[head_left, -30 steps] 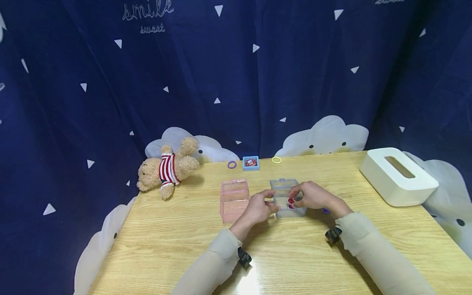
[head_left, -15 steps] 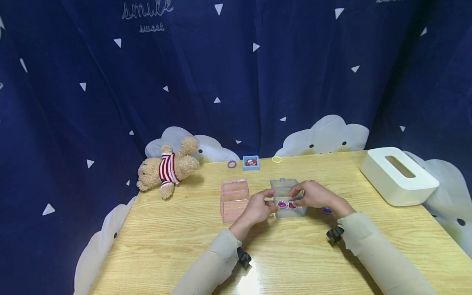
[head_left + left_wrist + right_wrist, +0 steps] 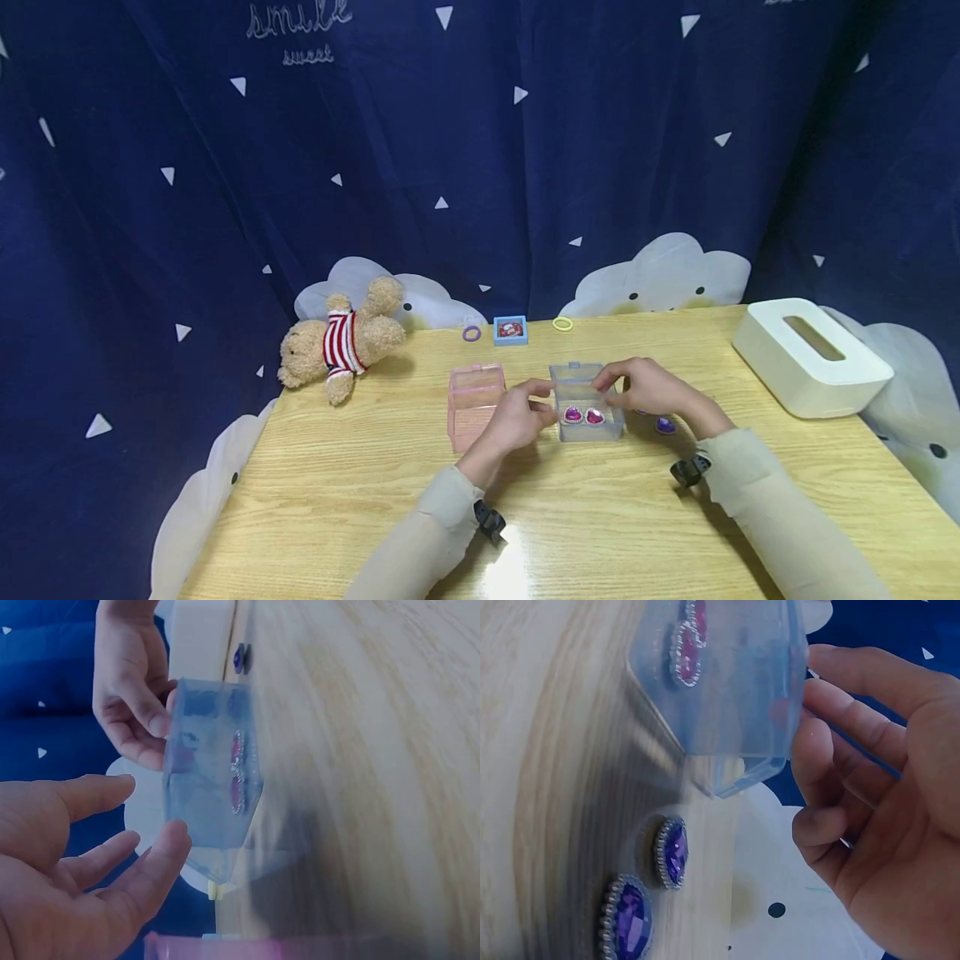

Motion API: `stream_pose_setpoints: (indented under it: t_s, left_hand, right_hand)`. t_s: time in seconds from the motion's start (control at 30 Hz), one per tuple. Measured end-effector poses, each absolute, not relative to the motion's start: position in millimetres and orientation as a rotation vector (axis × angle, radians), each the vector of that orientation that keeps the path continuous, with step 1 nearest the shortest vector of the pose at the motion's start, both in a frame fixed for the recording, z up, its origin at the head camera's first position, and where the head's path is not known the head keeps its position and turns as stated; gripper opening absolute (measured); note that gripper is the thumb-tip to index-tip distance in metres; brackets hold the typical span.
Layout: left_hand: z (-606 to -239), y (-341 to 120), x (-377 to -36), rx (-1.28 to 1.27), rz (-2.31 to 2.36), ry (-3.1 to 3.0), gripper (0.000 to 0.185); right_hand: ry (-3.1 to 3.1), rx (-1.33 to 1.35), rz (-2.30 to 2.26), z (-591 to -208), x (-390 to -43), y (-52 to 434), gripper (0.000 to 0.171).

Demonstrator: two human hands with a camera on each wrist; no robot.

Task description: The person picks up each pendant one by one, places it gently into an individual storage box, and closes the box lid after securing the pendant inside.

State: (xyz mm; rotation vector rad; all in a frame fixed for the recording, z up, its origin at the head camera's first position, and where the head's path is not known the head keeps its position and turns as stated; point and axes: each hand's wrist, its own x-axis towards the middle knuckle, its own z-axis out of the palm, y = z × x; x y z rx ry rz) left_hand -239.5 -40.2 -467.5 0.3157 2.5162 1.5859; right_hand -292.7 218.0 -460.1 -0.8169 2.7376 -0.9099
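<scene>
Two pink heart-like gems with silvery beaded rims lie side by side in the clear blue lidded box (image 3: 591, 432): a left gem (image 3: 573, 415) and a right gem (image 3: 595, 416). The box's lid stands open at the back. My left hand (image 3: 517, 418) hovers by the box's left edge, its fingers parted and holding nothing. At the right edge is my right hand (image 3: 647, 388), fingers loosely bent and nothing between them; whether a fingertip touches the box I cannot tell. Two purple gems, a nearer one (image 3: 628, 922) and a farther one (image 3: 675, 853), lie on the table below it.
A pink clear box (image 3: 477, 425) with its lid open stands left of the blue one. Behind are a purple ring (image 3: 471, 333), a blue-framed square (image 3: 510, 330) and a yellow ring (image 3: 562, 323). A teddy bear (image 3: 343, 342) lies left; a white tissue box (image 3: 810, 367) stands right.
The right fingers have let go of the red-pink gem in the blue box and drawn up and right. My left hand has drawn slightly left, away from the box.
</scene>
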Motion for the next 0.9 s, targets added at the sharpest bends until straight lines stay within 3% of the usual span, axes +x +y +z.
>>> stream_pose_setpoints:
  t_s: [0.9]
  left_hand:
    - [-454.2,-112.8,-229.5,0.385,1.762,2.573,0.033]
  right_hand:
    - [2.860,-0.679,-0.977,-453.8,-295.0,251.2,0.022]
